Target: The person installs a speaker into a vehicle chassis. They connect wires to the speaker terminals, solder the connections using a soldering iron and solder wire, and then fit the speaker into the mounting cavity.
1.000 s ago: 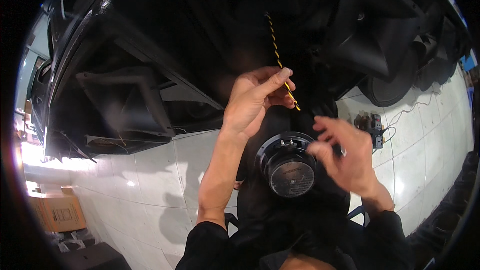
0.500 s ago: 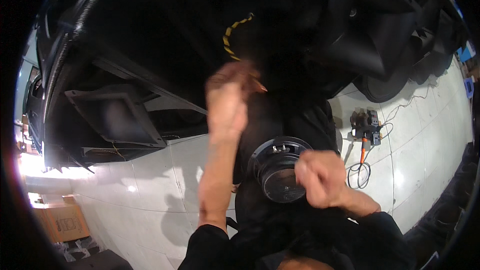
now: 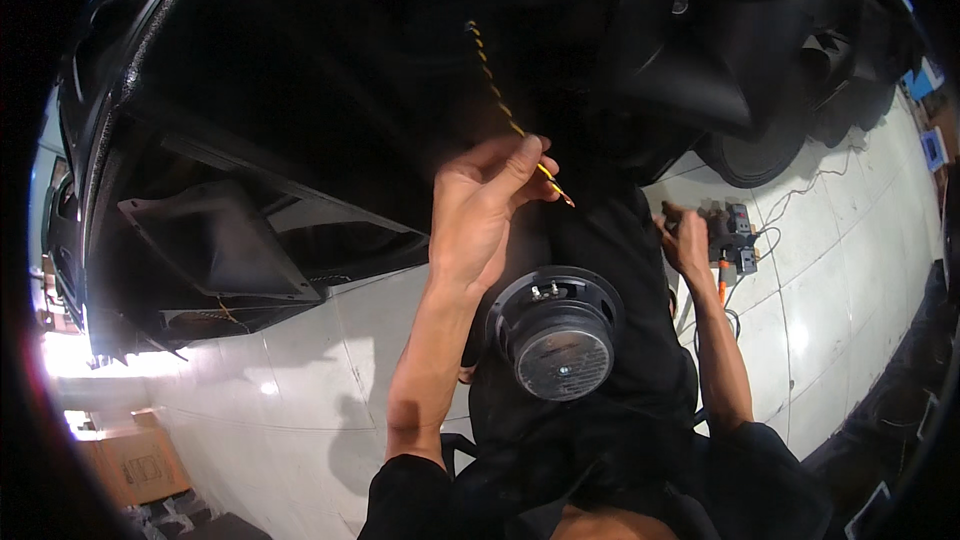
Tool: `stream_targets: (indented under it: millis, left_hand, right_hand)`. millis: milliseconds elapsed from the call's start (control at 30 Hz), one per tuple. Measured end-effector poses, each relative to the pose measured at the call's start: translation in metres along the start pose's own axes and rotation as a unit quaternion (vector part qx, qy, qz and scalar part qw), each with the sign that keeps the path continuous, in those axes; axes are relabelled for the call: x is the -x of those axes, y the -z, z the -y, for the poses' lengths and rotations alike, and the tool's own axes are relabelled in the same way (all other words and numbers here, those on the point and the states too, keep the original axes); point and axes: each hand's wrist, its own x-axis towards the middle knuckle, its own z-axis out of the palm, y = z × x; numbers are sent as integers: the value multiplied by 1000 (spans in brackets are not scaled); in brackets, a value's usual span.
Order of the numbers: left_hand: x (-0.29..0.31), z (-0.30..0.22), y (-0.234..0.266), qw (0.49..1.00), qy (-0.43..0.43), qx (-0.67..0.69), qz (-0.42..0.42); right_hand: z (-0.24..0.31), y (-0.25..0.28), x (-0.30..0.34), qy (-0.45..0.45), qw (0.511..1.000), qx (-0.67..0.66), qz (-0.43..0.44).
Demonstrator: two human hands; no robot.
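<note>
The person's left hand [image 3: 480,205] pinched a twisted yellow and black wire [image 3: 488,73] between thumb and fingers. The wire ran out of the dark in front of the person, and its bare, shiny tip poked past the fingers. The right hand [image 3: 687,240] was down near a power strip [image 3: 739,225], fingers curled, but one could not tell if it held something. A round black speaker [image 3: 563,360] sat on the lap.

You have a brown cardboard box [image 3: 140,465] at lower left, pale floor tiles [image 3: 285,425] and a blue item [image 3: 922,82] far right.
</note>
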Motion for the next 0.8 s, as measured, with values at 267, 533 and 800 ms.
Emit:
stream_targets:
  millis: [267, 533, 800]
  left_hand:
    - [-4, 4, 7, 998, 40, 36, 35]
    - [-4, -5, 9, 993, 68, 45, 84]
    - [-4, -3, 10, 991, -19, -133, 15]
  right_hand:
    - [180, 90, 14, 121, 912, -385, 68]
    - [211, 66, -1, 41, 757, -566, 323]
    - [215, 72, -5, 197, 885, -373, 198]
